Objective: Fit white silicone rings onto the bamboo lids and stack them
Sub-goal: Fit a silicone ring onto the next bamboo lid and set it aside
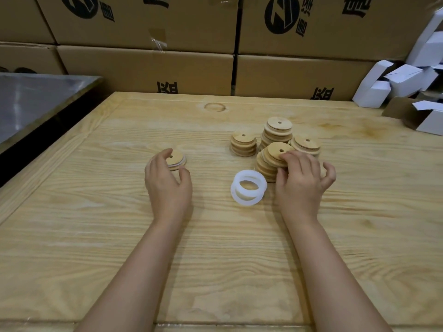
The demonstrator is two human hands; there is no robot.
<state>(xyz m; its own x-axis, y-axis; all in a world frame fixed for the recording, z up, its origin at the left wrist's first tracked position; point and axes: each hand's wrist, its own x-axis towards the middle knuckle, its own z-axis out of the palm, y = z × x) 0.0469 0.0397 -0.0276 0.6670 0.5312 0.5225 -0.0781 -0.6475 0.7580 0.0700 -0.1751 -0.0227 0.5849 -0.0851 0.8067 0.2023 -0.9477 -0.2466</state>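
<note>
Several stacks of round bamboo lids (279, 133) with centre holes stand right of centre on the wooden table (119, 212). My right hand (302, 180) has its fingertips curled on the tilted top lid (275, 150) of the nearest stack. A small pile of white silicone rings (248, 188) lies just left of that hand. Further left, a ringed bamboo lid (177, 159) lies flat on the table. My left hand (167, 185) hovers around it with fingers loosely curved, not clearly touching it.
Printed cardboard cartons (148, 65) form a wall behind the table. White paper boxes (405, 82) are piled at the back right. A grey metal surface (31, 101) adjoins the table at the left.
</note>
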